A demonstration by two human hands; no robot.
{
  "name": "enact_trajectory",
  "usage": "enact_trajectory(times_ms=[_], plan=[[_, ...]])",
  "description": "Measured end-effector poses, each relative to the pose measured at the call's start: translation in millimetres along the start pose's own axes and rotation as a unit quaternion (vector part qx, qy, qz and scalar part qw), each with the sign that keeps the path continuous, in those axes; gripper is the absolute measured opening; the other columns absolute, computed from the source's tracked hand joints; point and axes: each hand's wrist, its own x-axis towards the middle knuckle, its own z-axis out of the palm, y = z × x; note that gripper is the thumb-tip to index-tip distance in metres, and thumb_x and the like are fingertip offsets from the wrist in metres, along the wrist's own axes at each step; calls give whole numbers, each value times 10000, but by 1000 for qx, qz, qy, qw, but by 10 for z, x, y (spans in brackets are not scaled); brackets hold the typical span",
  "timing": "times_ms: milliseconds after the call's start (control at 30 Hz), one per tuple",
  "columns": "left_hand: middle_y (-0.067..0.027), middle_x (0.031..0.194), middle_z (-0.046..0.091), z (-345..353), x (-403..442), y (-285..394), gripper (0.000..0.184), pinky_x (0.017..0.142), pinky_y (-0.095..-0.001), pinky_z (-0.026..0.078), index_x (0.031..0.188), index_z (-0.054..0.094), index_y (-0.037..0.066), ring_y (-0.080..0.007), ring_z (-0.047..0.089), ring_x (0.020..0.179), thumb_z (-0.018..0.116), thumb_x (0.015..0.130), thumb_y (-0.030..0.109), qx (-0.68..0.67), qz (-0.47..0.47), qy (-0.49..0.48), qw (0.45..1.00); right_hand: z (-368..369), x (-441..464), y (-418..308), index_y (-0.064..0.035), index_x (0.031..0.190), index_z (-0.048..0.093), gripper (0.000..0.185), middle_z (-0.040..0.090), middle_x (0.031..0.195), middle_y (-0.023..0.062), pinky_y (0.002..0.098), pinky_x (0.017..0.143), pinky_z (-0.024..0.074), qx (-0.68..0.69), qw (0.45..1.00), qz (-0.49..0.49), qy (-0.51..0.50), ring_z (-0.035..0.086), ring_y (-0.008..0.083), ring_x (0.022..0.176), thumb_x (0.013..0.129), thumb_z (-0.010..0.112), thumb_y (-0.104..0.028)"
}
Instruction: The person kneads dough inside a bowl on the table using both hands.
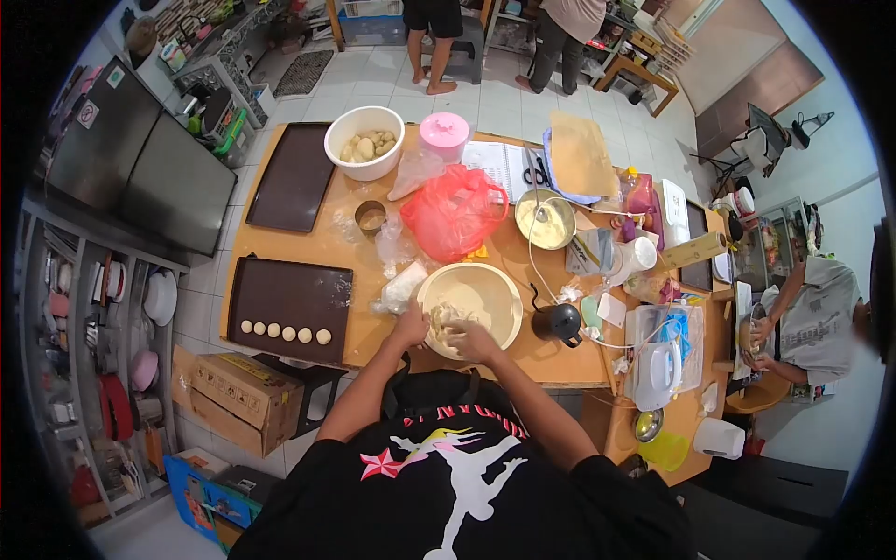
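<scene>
A cream-coloured bowl stands at the table's near edge, with pale dough or flour mixture inside. My left hand is at the bowl's left rim, its fingers curled, and what they hold is too small to make out. Inside the bowl, my right hand touches the mixture, its fingers partly hidden and smeared with it. Left of the bowl, a dark tray bears a row of several round dough balls along its near side.
Around the bowl are a red plastic bag, a black kettle, a metal bowl and a white tub of potato-like pieces. Another dark tray lies at the back left. A person holds a bowl at right; two people stand behind.
</scene>
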Motion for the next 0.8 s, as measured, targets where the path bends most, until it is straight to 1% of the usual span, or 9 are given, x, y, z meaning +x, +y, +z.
enact_trajectory(times_ms=[33,67,133,233,333,433,533,733,800], plan=[[-303,847,601,-22,-12,38,501,411,-392,539,1253,178,-68,-323,636,522,457,900,152,-2,9,5,1000,-169,-48,2,-7,1098,617,347,648,890,231,458,784,482,74,997,2,-5,625,391,822,787,523,-130],[-303,848,601,-34,-53,66,500,406,-392,539,1253,179,-67,-323,635,519,457,900,152,-3,17,7,1000,-317,-117,-95,-18,998,663,275,648,860,231,439,774,495,-15,992,14,127,623,403,808,790,545,-154],[-305,873,600,-9,-24,12,512,401,-381,539,1273,164,-58,-319,637,522,450,903,150,17,35,10,999,-345,31,126,-1,965,659,276,654,892,230,421,791,491,-70,973,105,194,630,381,860,812,539,-197],[-306,921,598,38,100,-138,544,407,-364,543,1317,127,-42,-313,644,543,434,907,139,32,34,-6,999,-29,395,717,2,954,654,307,650,881,241,432,775,493,-144,979,18,144,627,394,850,821,521,-240],[-301,916,598,-40,-26,70,561,415,-369,547,1333,109,-38,-318,647,555,433,904,125,-19,-5,-26,999,26,594,640,11,959,648,335,638,911,265,441,796,480,50,991,118,49,618,399,888,815,510,-258],[-298,902,599,-35,-50,64,592,406,-365,545,1350,81,-31,-319,643,544,438,901,115,-4,-2,-3,1000,-138,396,299,29,959,663,316,635,700,178,363,682,509,-65,997,46,10,654,247,687,813,529,-217],[-299,895,599,-10,-13,40,610,405,-367,546,1356,65,-30,-318,639,531,444,900,114,-1,-2,-4,1000,-163,203,178,12,935,675,276,654,735,185,377,681,503,-16,1000,-19,7,662,258,705,798,566,-200],[-304,876,601,-26,-26,53,607,399,-373,530,1342,92,-63,-314,628,506,459,898,129,14,-2,3,1000,51,59,50,1,954,672,279,665,835,200,421,707,502,-145,986,-72,26,649,334,752,760,650,-198],[-304,860,608,-27,-52,73,602,412,-372,523,1342,128,-97,-300,623,488,462,902,141,5,4,12,1000,162,115,4,12,862,657,216,645,848,208,446,728,499,-219,974,-52,15,631,361,809,756,637,-176]])
